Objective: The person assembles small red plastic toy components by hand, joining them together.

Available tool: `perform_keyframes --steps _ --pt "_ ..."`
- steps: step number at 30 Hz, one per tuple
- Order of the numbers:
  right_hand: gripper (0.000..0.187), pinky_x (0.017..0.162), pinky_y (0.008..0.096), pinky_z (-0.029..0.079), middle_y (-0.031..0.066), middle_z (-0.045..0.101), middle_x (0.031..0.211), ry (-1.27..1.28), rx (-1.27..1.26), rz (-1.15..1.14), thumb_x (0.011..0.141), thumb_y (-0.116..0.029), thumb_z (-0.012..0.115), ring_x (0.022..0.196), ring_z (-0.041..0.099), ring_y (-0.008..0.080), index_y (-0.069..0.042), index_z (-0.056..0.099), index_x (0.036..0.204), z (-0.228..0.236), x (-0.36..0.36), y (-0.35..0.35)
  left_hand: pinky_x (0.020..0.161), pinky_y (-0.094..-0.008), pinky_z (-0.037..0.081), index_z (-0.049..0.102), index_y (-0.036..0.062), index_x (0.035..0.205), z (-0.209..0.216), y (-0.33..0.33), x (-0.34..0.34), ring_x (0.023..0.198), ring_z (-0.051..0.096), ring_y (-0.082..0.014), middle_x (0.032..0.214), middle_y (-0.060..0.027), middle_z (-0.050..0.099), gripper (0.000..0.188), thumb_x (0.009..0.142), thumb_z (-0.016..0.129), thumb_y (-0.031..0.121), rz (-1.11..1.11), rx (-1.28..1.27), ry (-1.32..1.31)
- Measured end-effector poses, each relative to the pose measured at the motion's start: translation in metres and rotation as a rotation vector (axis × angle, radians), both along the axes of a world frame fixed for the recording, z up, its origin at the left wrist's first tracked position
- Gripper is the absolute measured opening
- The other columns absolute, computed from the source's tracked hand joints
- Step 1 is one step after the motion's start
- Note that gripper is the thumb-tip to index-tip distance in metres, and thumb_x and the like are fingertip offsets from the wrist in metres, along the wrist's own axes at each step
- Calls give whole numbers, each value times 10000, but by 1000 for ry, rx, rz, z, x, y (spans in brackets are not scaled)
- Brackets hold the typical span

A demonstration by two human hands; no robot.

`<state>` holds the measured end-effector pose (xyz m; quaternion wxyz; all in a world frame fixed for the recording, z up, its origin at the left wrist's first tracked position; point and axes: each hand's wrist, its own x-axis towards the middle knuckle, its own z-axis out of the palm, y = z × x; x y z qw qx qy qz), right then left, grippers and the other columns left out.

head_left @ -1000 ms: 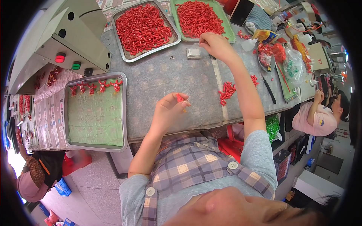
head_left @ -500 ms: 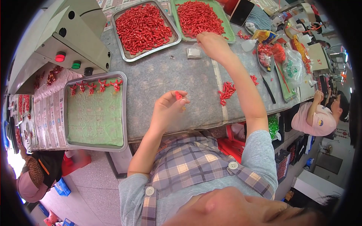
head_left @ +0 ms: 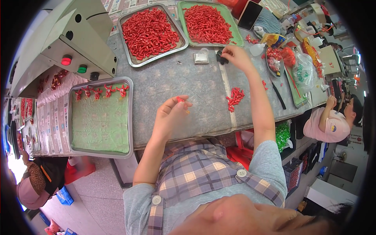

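My left hand (head_left: 170, 114) is raised over the near part of the table, its fingers pinched on a small red plastic piece (head_left: 179, 99) with a yellowish bit below it. Farther off, my right hand (head_left: 239, 58) has its fingertips closed on a small black lump (head_left: 222, 57), whose exact kind I cannot make out. Just left of that lump lies a small clear box (head_left: 201, 57) with white contents. A loose pile of red pieces (head_left: 235, 99) sits on the table beside my right forearm.
Two trays of red pieces, one metal (head_left: 153, 59) and one green (head_left: 239, 38), stand at the back. A green-lined tray (head_left: 100, 129) at left holds several red figures (head_left: 108, 91). A grey machine (head_left: 58, 47) stands behind it. A black-handled knife (head_left: 279, 95) lies at right.
My right hand has moved right and nearer to me, away from the green tray's edge, and the black lump now shows at its fingertips. My left hand has shifted slightly, still pinching the red piece.
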<state>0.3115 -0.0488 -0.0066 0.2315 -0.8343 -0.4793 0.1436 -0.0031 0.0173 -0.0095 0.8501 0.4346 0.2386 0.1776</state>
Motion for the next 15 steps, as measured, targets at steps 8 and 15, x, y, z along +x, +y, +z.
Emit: perform_keyframes --steps 8,15 --pt "119 651 387 432 117 569 771 -165 115 82 725 -137 579 737 557 291 -38 560 788 -26 -5 -9 640 -211 425 516 -7 1093 2 -2 4 711 521 -79 926 -93 595 300 871 485 193 -35 11 10" --pt "108 668 275 445 77 603 783 82 106 -72 776 -135 565 762 593 170 -31 560 805 16 -42 -20 651 -212 428 500 6 1134 0 -2 2 740 542 -92 959 -101 595 333 868 496 206 -58 49 -19"
